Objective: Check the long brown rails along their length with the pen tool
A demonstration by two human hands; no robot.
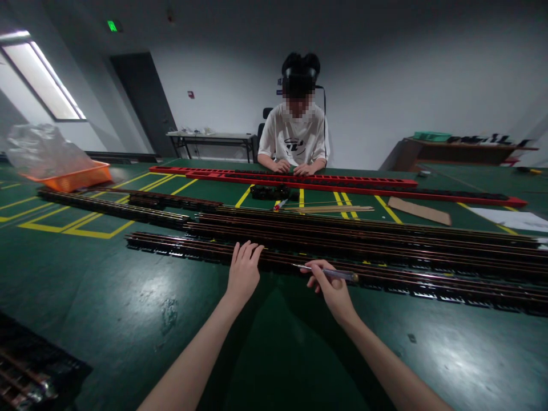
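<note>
Right hand (331, 285) grips a screwdriver (347, 276), left hand (245, 269) half-spread on black strip (184, 245) bordering green tabletop (128, 319); orange basket (85, 178) holds plastic bag (43, 151), I think.

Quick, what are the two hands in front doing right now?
Left hand: open, resting on a long dark strip.
Right hand: closed, holding a thin screwdriver.
</note>
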